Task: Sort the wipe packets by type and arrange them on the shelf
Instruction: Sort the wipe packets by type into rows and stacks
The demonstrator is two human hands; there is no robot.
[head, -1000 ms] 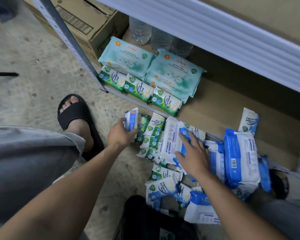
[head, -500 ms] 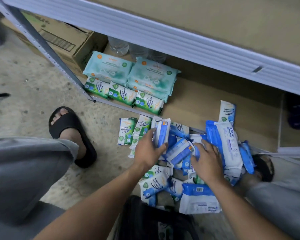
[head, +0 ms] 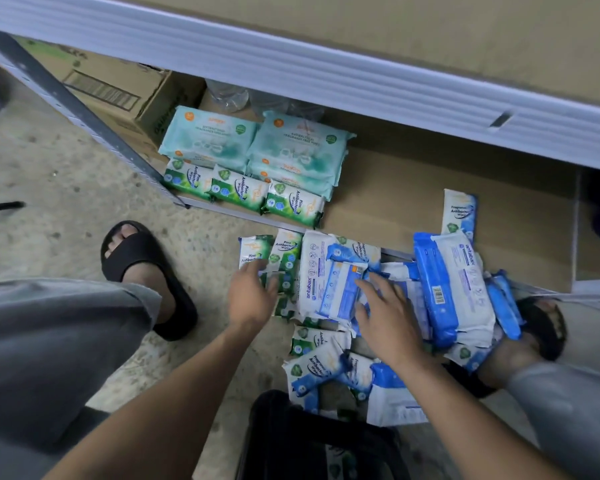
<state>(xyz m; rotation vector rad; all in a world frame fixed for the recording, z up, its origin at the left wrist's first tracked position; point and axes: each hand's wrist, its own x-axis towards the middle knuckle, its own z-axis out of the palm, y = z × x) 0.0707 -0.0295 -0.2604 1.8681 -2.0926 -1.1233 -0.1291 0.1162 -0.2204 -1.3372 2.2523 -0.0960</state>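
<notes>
Head view: left hand (head: 252, 296) lay released on green packets (head: 284, 252); right hand (head: 383, 317), fingers spread (holding nothing), pressed the blue packets (head: 338, 292) just beside it.

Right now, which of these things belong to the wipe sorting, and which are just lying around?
Part of the job: teal packs, green pine packets, shelf, floor pile of blue and green packets, left hand, right hand.
Just lying about: cardboard box, water bottles, black container.
</notes>
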